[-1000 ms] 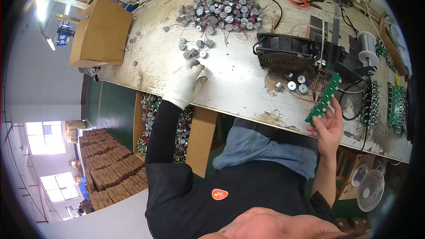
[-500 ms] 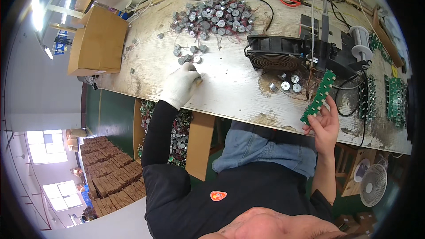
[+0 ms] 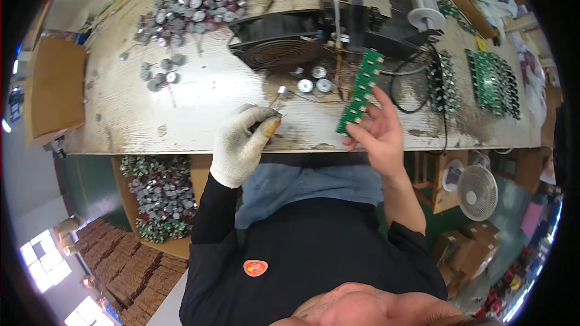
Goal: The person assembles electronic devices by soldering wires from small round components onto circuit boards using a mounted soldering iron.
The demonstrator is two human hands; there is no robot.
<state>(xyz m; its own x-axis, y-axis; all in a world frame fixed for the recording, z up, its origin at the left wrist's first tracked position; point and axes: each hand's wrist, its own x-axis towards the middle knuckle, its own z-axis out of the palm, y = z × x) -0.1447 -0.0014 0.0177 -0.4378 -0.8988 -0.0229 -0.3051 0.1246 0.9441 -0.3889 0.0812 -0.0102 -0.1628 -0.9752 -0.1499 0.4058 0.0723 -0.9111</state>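
1 green circuit board (image 3: 360, 92) is clamped in the right hand (image 3: 385, 143); the gloved left hand (image 3: 237, 148) pinches together, contents unclear. Likely a fetching step; next calls for steady alignment.

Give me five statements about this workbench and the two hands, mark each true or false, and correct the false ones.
1. The right hand holds a green circuit board. True.
2. The left hand is bare. False: the left hand wears a white glove.
3. The spool is to the right of the black cooling fan. True.
4. The big heap of round silver components lies right of the cooling fan. False: the heap lies to its left.
5. The white desk fan stands on the workbench. False: the desk fan is off the workbench, beyond its front edge.
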